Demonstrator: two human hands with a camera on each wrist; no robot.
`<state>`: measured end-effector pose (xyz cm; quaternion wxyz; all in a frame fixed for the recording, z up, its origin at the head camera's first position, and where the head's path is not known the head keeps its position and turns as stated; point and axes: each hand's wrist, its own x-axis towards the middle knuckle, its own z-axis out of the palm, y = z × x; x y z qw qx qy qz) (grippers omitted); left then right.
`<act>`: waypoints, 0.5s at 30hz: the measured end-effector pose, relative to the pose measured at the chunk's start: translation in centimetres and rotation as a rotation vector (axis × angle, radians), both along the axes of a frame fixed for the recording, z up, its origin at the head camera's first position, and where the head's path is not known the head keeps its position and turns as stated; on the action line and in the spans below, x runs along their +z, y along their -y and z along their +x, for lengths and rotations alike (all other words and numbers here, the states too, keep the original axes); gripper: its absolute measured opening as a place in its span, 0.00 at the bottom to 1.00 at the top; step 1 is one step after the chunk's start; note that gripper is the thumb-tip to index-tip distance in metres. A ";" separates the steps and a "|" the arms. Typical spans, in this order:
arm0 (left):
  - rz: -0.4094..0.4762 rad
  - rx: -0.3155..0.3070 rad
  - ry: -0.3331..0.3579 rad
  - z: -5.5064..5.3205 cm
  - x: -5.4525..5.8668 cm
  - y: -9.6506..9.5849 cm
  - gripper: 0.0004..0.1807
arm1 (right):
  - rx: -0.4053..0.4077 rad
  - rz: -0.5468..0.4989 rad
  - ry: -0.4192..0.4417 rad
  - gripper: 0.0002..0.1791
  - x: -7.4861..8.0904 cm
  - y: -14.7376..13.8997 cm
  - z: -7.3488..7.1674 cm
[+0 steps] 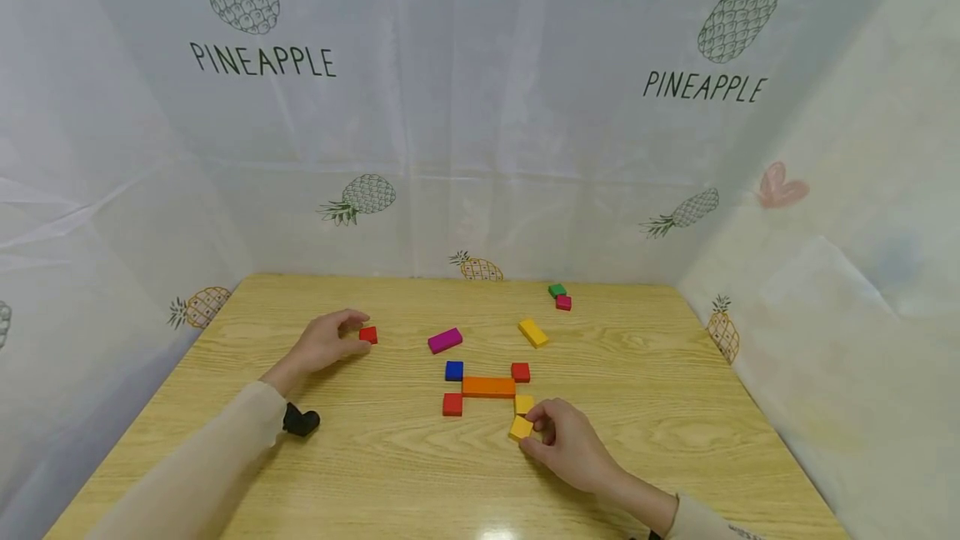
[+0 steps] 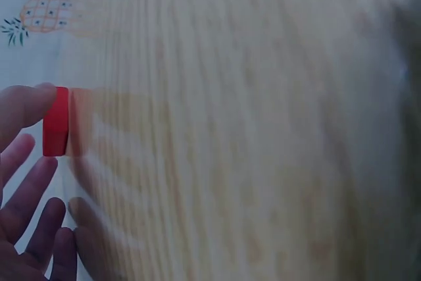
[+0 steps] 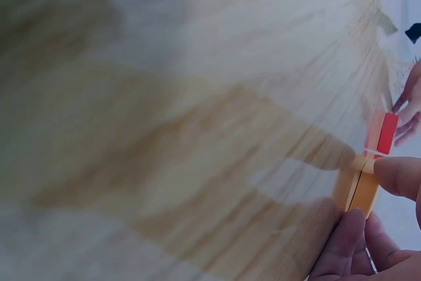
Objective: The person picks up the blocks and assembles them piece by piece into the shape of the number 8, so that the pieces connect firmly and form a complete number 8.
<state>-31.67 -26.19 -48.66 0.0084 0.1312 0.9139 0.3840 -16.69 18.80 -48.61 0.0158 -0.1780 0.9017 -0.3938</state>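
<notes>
My right hand (image 1: 573,448) pinches a yellow block (image 1: 521,428) between thumb and fingers, close to the table. Its corner comes close to another yellow block (image 1: 523,403) at the lower right end of an orange bar (image 1: 488,387). At the bar's other corners lie a red block (image 1: 521,372), a blue block (image 1: 453,371) and another red block (image 1: 452,404). Farther left, my left hand (image 1: 326,342) spreads thumb and fingers around a loose red block (image 1: 368,335). In the left wrist view the thumb touches that red block (image 2: 56,122), with a fingertip close below.
A magenta bar (image 1: 446,340) and a yellow bar (image 1: 533,332) lie beyond the arrangement. Toward the back edge, a green block (image 1: 557,291) sits by a crimson block (image 1: 563,303). Pineapple-printed sheeting (image 1: 480,123) encloses the wooden table (image 1: 375,473) at back and sides.
</notes>
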 end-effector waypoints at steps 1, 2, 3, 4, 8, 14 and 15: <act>-0.004 0.004 0.006 -0.1 -0.1 0.0 0.31 | 0.000 -0.001 -0.001 0.15 0.0 0.0 0.0; -0.013 0.004 0.005 -0.1 -0.2 0.0 0.30 | 0.000 -0.002 -0.002 0.15 -0.1 0.0 0.0; -0.021 0.003 0.002 -0.2 -0.3 0.0 0.30 | 0.000 -0.002 -0.003 0.15 -0.1 0.0 0.0; -0.033 0.000 -0.007 -0.3 -0.4 0.0 0.29 | 0.000 -0.002 -0.003 0.15 -0.1 0.0 0.0; -0.054 0.014 -0.025 -0.4 -0.7 0.1 0.26 | 0.001 -0.006 -0.001 0.15 -0.1 0.0 0.0; -0.068 0.024 -0.037 -0.5 -0.6 0.1 0.25 | 0.002 -0.013 0.003 0.15 0.0 0.0 0.0; -0.069 0.025 -0.037 -0.5 -0.6 0.1 0.25 | 0.002 -0.014 0.003 0.15 0.0 0.0 0.0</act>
